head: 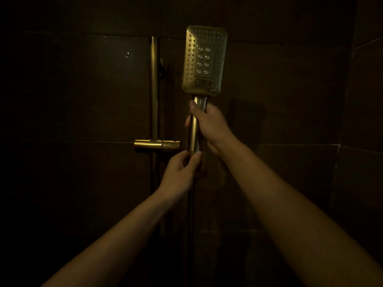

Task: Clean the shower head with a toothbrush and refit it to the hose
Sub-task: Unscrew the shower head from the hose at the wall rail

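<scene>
A dim, yellow-lit shower corner seen from the person's own eyes, with both bare forearms reaching up from the bottom corners of the frame toward the centre. In the upper centre, a brass-coloured, rectangular shower head stands upright with its spray face toward the viewer. Rows of small holes ring a middle panel of eight raised nozzles in two columns, with a small rectangular button below them. Its round handle runs straight down to the middle of the frame. The right hand is wrapped around the upper part of this handle, directly below the head, with the thumb lying on the handle's left side and the fingers curled behind it. The left hand sits just below and slightly left of the right hand. Its thumb and fingertips pinch the top fitting of the hose, right where it meets the bottom of the handle. From there the hose drops as a thin, barely visible dark line toward the lower centre. Left of centre, a vertical brass rail is fixed to the dark tiled wall. A short horizontal bracket crosses the rail at mid-frame, its right end just beside the bottom of the handle.
</scene>
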